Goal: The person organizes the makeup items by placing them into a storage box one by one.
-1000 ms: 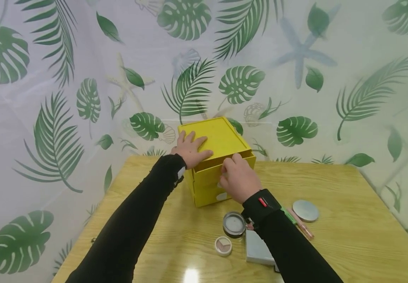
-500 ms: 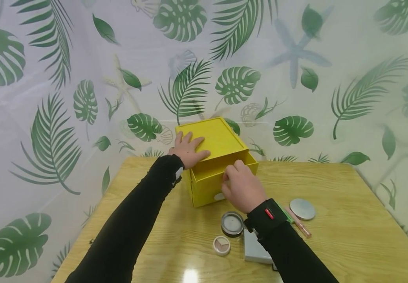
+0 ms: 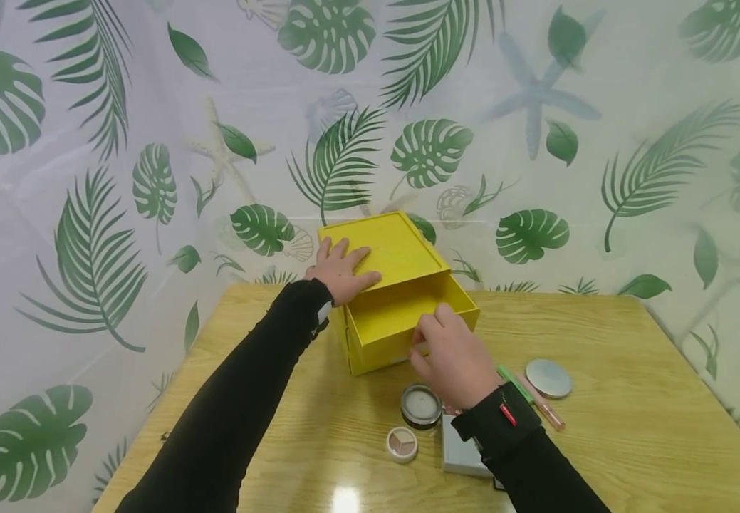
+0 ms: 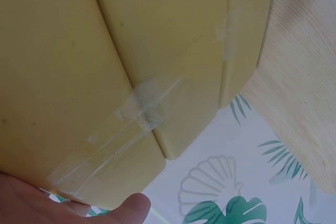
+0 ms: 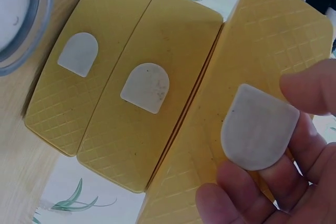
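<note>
A yellow box of drawers [image 3: 392, 246] stands at the back of the table, its top drawer [image 3: 370, 349] pulled well out. The part of the drawer's inside that shows is bare. My left hand [image 3: 339, 272] rests with spread fingers on the left edge of the box top; in the left wrist view, its thumb lies near the taped side. My right hand [image 3: 453, 353] is at the top drawer's front, fingers curled about its white pull tab [image 5: 260, 127]. The lower drawers, each with a white tab [image 5: 146, 87], sit closed in the right wrist view.
In front of the box lie a round clear-lidded case [image 3: 421, 406], a small three-part powder pan [image 3: 402, 444] and a grey flat box [image 3: 462, 449], partly under my right arm. Farther right are a silver disc [image 3: 549, 377], a pink tube [image 3: 548, 410] and a green stick [image 3: 514, 383].
The top drawer has slid farther out toward me, with my right hand moving back and slightly right along with it. My left hand has stayed on the box top.
</note>
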Demonstrator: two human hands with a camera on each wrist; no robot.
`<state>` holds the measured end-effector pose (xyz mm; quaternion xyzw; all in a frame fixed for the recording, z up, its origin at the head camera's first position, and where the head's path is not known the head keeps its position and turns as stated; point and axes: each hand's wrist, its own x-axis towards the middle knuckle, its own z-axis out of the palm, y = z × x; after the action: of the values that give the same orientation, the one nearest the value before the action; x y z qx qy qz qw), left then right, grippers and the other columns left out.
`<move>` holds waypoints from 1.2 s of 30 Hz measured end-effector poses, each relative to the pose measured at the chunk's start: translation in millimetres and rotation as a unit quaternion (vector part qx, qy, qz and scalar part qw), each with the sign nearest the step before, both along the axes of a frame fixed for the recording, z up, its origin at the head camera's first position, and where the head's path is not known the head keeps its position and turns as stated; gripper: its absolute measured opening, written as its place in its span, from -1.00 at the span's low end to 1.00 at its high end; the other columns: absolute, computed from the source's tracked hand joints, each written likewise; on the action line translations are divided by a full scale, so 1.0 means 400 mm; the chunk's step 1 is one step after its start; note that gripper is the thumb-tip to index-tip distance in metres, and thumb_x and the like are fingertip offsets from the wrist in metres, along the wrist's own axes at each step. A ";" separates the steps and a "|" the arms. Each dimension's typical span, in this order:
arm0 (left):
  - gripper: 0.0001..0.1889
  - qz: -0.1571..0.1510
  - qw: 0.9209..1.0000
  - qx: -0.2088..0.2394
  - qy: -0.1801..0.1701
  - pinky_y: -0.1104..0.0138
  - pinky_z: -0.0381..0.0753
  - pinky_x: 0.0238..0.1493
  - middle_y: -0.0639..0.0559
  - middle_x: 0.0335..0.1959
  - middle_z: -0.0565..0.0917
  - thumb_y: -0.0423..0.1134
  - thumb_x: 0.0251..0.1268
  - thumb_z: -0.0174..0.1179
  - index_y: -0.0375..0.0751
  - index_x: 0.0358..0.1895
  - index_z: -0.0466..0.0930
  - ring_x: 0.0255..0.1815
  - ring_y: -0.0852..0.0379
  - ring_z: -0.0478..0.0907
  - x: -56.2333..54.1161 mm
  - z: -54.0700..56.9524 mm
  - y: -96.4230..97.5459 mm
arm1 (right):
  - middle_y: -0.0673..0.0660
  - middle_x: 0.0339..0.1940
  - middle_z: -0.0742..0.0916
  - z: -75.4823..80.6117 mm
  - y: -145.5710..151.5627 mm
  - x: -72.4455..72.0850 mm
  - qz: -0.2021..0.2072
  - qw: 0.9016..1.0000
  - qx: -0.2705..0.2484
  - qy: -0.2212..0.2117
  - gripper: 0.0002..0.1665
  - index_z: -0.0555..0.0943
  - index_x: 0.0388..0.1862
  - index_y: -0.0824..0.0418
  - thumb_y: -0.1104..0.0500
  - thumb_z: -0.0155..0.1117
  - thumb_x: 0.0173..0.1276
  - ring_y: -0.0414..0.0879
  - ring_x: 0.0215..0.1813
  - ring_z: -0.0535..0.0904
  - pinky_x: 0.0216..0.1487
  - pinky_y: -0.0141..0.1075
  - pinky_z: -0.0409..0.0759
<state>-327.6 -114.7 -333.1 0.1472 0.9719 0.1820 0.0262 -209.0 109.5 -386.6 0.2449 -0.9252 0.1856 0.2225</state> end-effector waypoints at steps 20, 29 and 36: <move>-0.25 0.009 1.000 0.007 -0.005 -0.26 0.01 0.48 -0.08 0.67 -0.10 0.33 0.45 -0.03 0.18 0.62 0.13 0.65 -0.17 -0.42 -0.037 -0.032 -0.006 | 0.00 -0.36 0.34 -0.003 0.030 0.076 0.015 1.000 0.000 -0.015 -0.80 0.52 -0.31 0.12 0.25 0.42 0.28 -0.13 -0.33 0.30 -0.32 -0.29 0.34; -0.26 0.008 1.000 0.005 -0.002 -0.25 0.02 0.49 -0.10 0.67 -0.10 0.31 0.48 -0.05 0.14 0.63 0.13 0.65 -0.19 -0.41 -0.021 -0.015 -0.005 | -0.02 -0.35 0.36 -0.018 0.042 0.097 0.015 1.000 -0.010 -0.007 -0.79 0.56 -0.28 0.10 0.22 0.47 0.26 -0.15 -0.33 0.30 -0.35 -0.30 0.37; -0.26 0.006 1.000 0.005 -0.004 -0.24 0.03 0.49 -0.12 0.67 -0.09 0.30 0.49 -0.06 0.12 0.63 0.13 0.65 -0.20 -0.40 -0.014 -0.010 0.001 | -0.01 -0.31 0.38 -0.041 0.053 0.106 0.018 0.999 -0.037 0.005 -0.81 0.61 -0.19 0.12 0.24 0.44 0.28 -0.15 -0.32 0.27 -0.30 -0.28 0.32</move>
<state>-333.1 -114.3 -337.2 0.1408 0.9717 0.1876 0.0287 -166.7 130.7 -402.9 0.2536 -0.9123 0.2222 0.2326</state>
